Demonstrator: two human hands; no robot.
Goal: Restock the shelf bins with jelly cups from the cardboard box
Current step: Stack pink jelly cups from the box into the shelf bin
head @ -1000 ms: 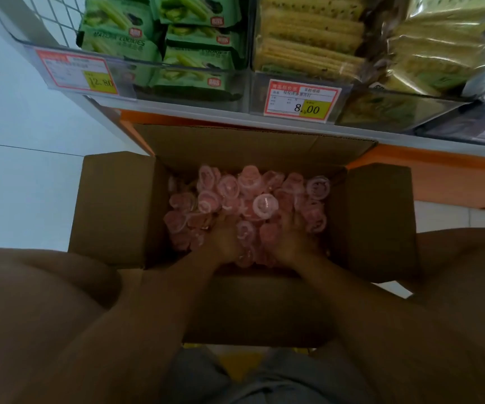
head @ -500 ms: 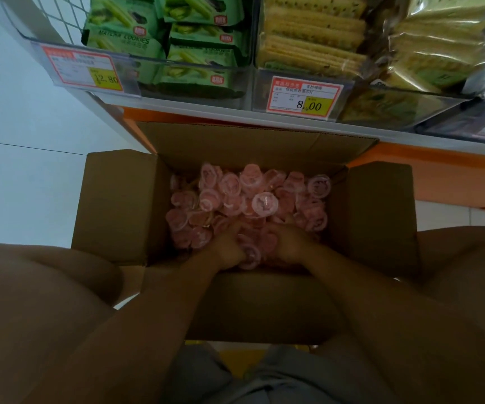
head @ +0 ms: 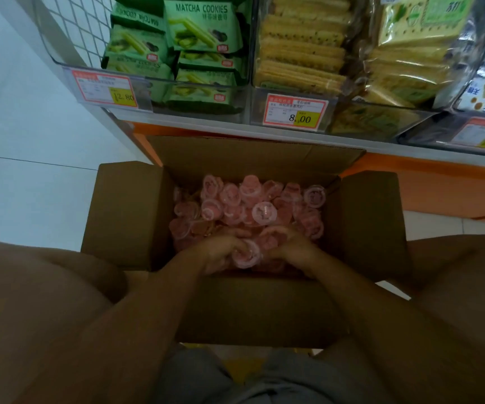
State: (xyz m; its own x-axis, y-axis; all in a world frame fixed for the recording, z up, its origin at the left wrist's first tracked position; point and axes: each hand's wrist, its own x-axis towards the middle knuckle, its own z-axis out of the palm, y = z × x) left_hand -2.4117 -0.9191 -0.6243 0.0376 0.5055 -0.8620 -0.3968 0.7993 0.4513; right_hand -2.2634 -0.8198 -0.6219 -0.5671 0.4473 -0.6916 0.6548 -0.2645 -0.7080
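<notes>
Open cardboard box point(head: 124, 214) heaped with pink jelly cups point(head: 244, 205), left hand point(head: 220, 252) and right hand point(head: 290, 249) side by side in the heap at the box's near wall, each grip curled round jelly cups, clear shelf bin point(head: 150, 91) of matcha cookies point(head: 203, 30) above the box's far flap

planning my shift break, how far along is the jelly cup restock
Done: the cardboard box stands open below the shelf. In hand: the left hand and right hand are in the box, fingers curled round a bunch of jelly cups at its near side. Left: nearly everything; the box looks close to full, and the shelf bins in view hold matcha cookies and crackers, no jelly cups.
</notes>
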